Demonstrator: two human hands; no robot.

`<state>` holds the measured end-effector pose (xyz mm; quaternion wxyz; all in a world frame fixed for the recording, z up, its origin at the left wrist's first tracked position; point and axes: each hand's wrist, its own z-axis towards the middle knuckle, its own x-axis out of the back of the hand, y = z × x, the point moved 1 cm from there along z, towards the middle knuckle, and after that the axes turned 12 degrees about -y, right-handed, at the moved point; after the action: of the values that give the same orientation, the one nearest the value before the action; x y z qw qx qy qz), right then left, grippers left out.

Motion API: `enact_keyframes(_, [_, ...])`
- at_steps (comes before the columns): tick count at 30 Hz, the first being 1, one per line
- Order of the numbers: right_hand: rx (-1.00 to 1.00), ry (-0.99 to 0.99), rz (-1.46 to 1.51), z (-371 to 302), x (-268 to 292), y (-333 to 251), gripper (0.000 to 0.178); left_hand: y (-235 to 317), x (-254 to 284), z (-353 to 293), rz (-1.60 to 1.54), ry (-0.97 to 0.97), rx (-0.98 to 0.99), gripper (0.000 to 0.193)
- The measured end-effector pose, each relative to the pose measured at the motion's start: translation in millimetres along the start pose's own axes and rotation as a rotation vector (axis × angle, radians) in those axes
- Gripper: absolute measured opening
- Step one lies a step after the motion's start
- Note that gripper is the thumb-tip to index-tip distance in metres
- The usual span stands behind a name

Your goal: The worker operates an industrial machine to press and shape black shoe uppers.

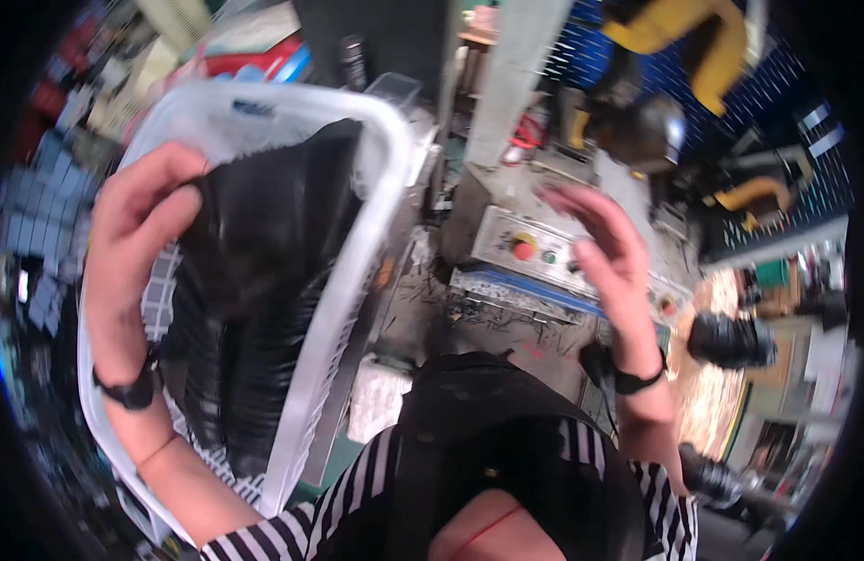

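Note:
My left hand (137,220) is closed on the left edge of a black leather piece (254,210), thumb and fingers pinching it. The piece is smooth and wide at the far end; its kind is not clear. Nearer to me, long wrinkled black leather pieces (231,374) lie under or joined to it, which I cannot tell. All of this is inside a white plastic basket (343,280) with lattice walls, on my left. Away to the right, my right hand (609,248) is raised with fingers apart and slightly bent, holding nothing, over a machine's control panel (535,248).
The panel carries a red button (522,248) and a small green button (549,257). Beyond stands a machine with a rounded metal part (661,131) and a yellow curved arm (721,56). A black rolled bundle (731,339) lies at the right. Scraps litter the surface below the panel.

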<state>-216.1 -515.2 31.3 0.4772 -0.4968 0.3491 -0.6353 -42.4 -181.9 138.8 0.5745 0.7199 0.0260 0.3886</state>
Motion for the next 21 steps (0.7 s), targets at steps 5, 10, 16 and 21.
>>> enact_keyframes(5, [0.188,-0.037,0.072,-4,30,-26,0.053,101,-91,66,-0.013,-0.236,-0.320,0.021])
enact_keyframes(10, [-0.041,0.336,0.555,-60,90,21,0.017,77,-176,187,-0.269,-0.415,-0.307,0.020])
enact_keyframes(16, [0.040,0.574,0.690,-2,176,44,0.018,88,-218,320,-0.727,-0.168,-0.385,0.019])
enact_keyframes(21, [0.011,0.604,0.892,19,205,100,0.017,77,-245,361,-0.660,-0.075,-0.106,0.025])
